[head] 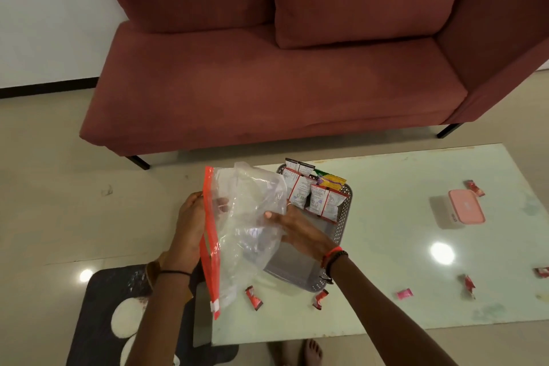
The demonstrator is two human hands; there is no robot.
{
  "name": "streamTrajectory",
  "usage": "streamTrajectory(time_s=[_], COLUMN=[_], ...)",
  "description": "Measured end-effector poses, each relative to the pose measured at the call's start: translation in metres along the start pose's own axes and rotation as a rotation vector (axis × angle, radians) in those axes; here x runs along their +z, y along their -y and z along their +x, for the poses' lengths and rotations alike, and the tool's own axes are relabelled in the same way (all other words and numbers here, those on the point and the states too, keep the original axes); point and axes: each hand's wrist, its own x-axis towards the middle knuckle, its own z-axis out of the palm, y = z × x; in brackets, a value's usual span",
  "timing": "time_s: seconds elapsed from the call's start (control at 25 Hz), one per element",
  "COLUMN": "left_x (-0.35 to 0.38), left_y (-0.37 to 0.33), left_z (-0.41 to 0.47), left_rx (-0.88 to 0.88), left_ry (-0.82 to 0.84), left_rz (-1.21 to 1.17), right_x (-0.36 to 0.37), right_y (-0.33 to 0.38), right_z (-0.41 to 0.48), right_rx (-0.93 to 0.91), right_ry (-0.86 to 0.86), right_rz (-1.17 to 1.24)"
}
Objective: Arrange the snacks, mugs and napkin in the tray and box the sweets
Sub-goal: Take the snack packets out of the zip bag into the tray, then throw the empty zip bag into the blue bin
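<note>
A clear zip bag [246,232] with a red-orange seal strip hangs above the table's left end. My left hand [190,223] grips its sealed edge and my right hand [292,229] pinches its other side. Behind the bag lies a grey perforated tray [300,270] with several snack packets [318,199] stacked at its far end. Red wrapped sweets lie loose on the table: one [254,298] near the bag's bottom, one [320,298] by the tray's near corner, others [469,285] to the right. A pink-lidded box [459,208] stands shut at the right.
The pale green glass table [386,246] runs from the centre to the right edge. A dark red sofa [282,83] stands behind it. A black mat with white patches [118,321] lies on the floor at lower left. My bare foot [310,350] shows below the table edge.
</note>
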Motion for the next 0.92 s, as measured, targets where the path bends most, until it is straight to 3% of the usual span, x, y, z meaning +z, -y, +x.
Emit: streamTrajectory(time_s=[0.16,0.32,0.48,0.68,0.76,0.92], left_x=[0.015,0.027,0.042,0.055,0.058,0.059], left_y=[0.028,0.055,0.074,0.089,0.096,0.112], left_z=[-0.007,-0.020,-0.045,-0.082,-0.102,-0.146], left_rx=[0.069,0.061,0.066,0.093,0.085,-0.008], left_ry=[-0.014,0.038,0.080,0.271,0.288,0.364], left_rz=[0.211,0.390,0.463,0.712,0.686,0.358], right_x=[0.001,0.006,0.012,0.023,0.027,0.026], right_y=[0.001,-0.001,-0.003,-0.011,-0.018,-0.037], right_z=[-0.027,-0.061,-0.094,-0.135,-0.151,-0.189], right_rx=[0.058,0.116,0.102,0.117,0.084,0.063], right_ry=[-0.004,-0.117,-0.140,-0.115,-0.129,-0.197], right_rz=[0.006,-0.105,-0.174,-0.209,-0.282,-0.262])
